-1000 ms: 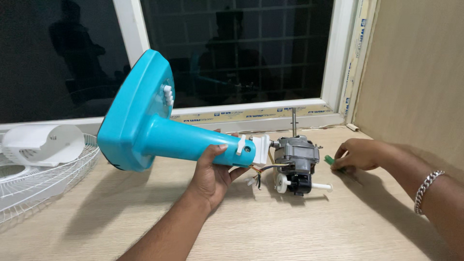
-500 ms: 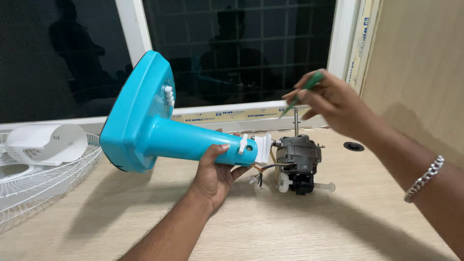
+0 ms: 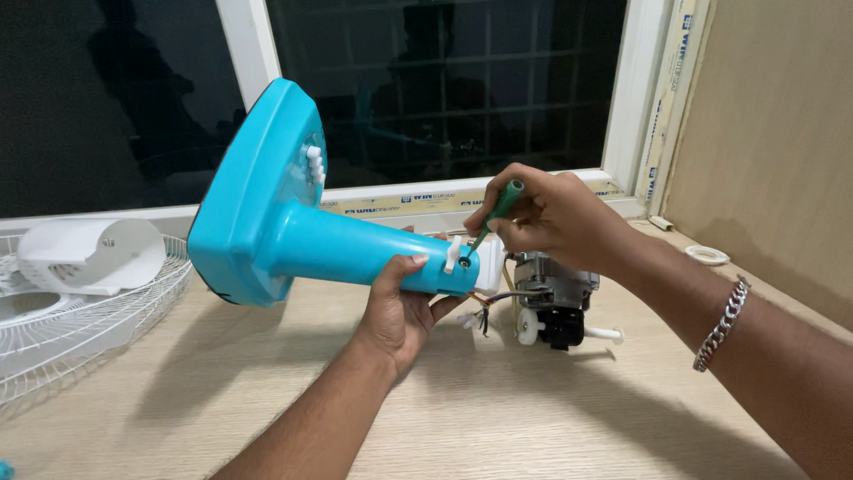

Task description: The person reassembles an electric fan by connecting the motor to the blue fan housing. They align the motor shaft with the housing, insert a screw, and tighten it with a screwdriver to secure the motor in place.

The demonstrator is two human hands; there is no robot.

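Turquoise plastic fan stand (image 3: 293,227), tipped sideways above the pale wooden table (image 3: 533,418), sits gripped in my left hand (image 3: 400,311) by its neck. Grey metal motor (image 3: 553,289) hangs at its end. My right hand (image 3: 551,218) pinches a green-handled screwdriver (image 3: 498,209), tip at the neck's screw.

The room is bright, lit from above and a bit behind the camera. It is dark outside, so the window (image 3: 444,89) at the top of the frame looks black and works like a mirror, with dim shapes showing in it. Soft grey shadows lie on the wooden table (image 3: 533,418), under the arms in the middle and lower right. The blue plastic stand (image 3: 267,222) has a small shine. The picture is sharp, with straight lines bending slightly at the edges.
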